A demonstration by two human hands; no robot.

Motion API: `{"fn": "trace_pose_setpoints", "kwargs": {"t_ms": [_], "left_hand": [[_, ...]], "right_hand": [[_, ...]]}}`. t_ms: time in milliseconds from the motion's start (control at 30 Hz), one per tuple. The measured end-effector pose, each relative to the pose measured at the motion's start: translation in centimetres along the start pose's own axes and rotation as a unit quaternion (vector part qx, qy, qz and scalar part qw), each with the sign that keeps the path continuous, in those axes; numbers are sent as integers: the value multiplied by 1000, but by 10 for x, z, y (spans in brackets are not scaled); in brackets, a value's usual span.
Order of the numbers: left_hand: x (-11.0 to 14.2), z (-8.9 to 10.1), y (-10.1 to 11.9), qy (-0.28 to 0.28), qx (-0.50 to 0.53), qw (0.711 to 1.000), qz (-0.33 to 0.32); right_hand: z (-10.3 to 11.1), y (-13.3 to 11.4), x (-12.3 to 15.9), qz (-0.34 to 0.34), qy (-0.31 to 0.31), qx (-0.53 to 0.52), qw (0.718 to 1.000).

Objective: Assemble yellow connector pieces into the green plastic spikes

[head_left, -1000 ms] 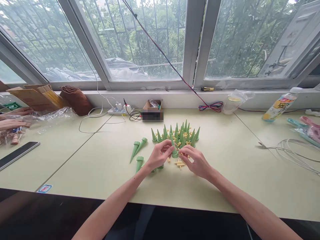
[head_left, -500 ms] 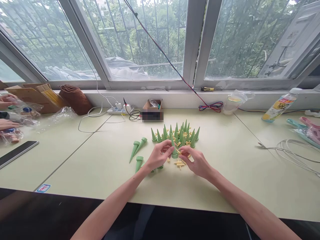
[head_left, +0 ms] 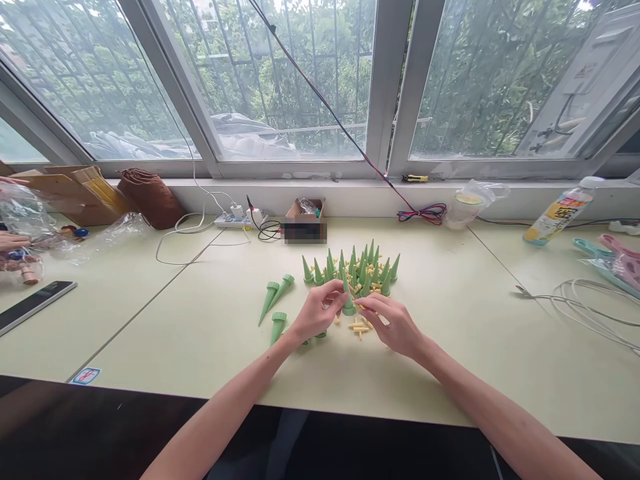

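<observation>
Where left fingers (head_left: 332, 287) pinch, green cone (head_left: 349, 309) upright, right fingers (head_left: 371, 304) alongside.

Left of the small box (head_left: 304, 230) sit a power strip (head_left: 227, 221), brown bundle (head_left: 150, 199) and phone (head_left: 37, 307); right of it, coiled wires (head_left: 423, 213) and a bottle (head_left: 561, 215).

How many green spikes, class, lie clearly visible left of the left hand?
3: one spike and another spike side by side, a third spike nearer the person. Parts of more show by the left forearm; some may be hidden.

Green tapered spike (head_left: 349, 309), upright, collar down, near loose yellow pegs (head_left: 358, 328)
</observation>
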State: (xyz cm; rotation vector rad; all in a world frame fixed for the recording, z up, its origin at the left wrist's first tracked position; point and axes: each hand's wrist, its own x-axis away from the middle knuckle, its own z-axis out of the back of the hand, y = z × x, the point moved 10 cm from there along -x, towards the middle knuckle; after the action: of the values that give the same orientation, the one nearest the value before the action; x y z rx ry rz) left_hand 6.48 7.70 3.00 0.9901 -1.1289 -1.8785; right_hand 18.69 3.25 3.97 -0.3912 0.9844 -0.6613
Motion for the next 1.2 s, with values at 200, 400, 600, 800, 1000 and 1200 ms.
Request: {"fn": "trace_pose_setpoints", "kwargs": {"t_ms": [200,400,600,800,1000,1200], "left_hand": [[0,-1,6,-5,-9,1000,-12],[2,-5,7,-23,-8,999,-22],[4,-5,8,-10,-57,997,-61],[7,-9,14,-17,-124,987,-99],[7,-8,14,-17,-104,991,-81],[5,-4,13,-4,-17,999,-52]], "right_hand": [[1,4,1,-5,5,3,1000],[3,13,3,-36,26,-2,999],[1,20,5,-63,20,-3,998],[-2,24,6,-75,9,-1,997],[0,24,6,-83,12,9,996],[3,11,1,-42,26,-1,999]]}}
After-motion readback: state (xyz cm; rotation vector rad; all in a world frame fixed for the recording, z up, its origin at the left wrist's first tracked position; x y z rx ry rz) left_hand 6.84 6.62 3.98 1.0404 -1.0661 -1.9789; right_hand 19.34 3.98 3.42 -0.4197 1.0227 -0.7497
